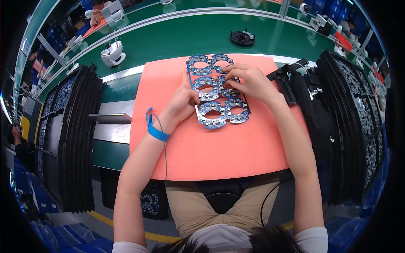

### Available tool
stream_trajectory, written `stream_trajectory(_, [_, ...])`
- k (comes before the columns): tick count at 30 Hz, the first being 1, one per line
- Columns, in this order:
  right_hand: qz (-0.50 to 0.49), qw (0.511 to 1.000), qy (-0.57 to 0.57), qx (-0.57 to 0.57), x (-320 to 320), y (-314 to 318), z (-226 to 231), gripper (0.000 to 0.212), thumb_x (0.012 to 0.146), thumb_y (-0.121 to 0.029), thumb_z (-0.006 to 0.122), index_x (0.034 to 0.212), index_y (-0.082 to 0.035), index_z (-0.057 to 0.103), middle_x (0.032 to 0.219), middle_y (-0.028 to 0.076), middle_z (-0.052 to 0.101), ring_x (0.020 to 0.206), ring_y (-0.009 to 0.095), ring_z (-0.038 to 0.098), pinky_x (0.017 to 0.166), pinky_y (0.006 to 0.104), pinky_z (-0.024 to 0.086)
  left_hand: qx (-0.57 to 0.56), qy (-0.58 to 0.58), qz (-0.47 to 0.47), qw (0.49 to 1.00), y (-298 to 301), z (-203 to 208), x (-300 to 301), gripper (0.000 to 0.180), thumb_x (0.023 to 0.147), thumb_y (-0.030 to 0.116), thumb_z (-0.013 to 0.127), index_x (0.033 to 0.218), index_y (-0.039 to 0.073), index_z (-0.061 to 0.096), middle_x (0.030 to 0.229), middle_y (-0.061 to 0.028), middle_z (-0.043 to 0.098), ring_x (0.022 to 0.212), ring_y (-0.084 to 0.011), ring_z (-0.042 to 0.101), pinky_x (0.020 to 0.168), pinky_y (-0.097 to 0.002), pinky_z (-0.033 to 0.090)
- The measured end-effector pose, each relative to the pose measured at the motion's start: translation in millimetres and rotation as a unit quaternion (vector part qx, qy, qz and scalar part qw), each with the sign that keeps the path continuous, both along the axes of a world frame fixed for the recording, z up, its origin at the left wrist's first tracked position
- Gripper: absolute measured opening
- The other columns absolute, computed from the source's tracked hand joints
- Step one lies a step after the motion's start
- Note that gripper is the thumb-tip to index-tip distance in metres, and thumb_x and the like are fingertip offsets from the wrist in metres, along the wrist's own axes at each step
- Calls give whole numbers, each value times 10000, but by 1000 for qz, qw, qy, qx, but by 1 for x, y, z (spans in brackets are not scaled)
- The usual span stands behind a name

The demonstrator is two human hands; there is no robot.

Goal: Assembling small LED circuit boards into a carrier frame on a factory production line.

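A panel of several joined blue circuit boards (213, 122), each ring-shaped with a round hole, is held over the pink foam mat (211, 156). My left hand (183, 99) is closed on the panel's left edge, thumb on top near the middle row. A blue wrist strap (158, 133) with a thin cord circles my left wrist. On the right side of the panel, my right hand (251, 84) has its fingers bent over the middle-row board. Its fingertips touch or nearly touch that board, and whether they pinch anything there is hidden.
Stacked black trays (76, 139) of circuit boards stand at the left, with more trays (358, 109) at the right. A black pouch-like item (306, 109) lies by the mat's right edge. On the green belt (177, 38) sit a white device (112, 54) and a black round part (242, 38). Other people work beyond.
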State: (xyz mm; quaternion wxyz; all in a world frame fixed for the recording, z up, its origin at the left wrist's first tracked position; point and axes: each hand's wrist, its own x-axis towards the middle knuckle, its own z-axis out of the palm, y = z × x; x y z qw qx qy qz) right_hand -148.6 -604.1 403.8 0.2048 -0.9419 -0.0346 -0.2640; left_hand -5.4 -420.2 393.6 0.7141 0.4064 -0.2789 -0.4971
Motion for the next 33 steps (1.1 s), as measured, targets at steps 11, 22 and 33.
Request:
stream_trajectory(11, [-37, 999, -3, 12, -9, -3, 16, 130, 774, -22, 602, 900, 11, 598, 941, 119, 645, 858, 238, 630, 800, 323, 501, -11, 12, -8, 1000, 4, 5, 2, 954, 615, -211, 328, 1424, 243, 101, 1331, -176, 378, 1196, -413, 471, 505, -218, 493])
stream_trajectory(22, [-36, 993, 108, -17, -12, -9, 14, 156, 755, -35, 610, 905, 11, 612, 921, 122, 651, 874, 281, 626, 790, 341, 501, -15, 49, 24, 998, -1, -3, 3, 930, 585, -192, 319, 1406, 215, 160, 1281, -165, 423, 1136, -358, 522, 635, -255, 544])
stream_trajectory(33, [-18, 987, 117, 106, -15, -9, 13, 139, 761, -47, 590, 891, 2, 576, 858, 111, 629, 786, 265, 624, 735, 335, 507, -9, 80, 24, 996, -1, -7, 9, 914, 586, -121, 345, 1425, 205, 191, 1232, -139, 474, 1062, -253, 559, 774, -323, 566])
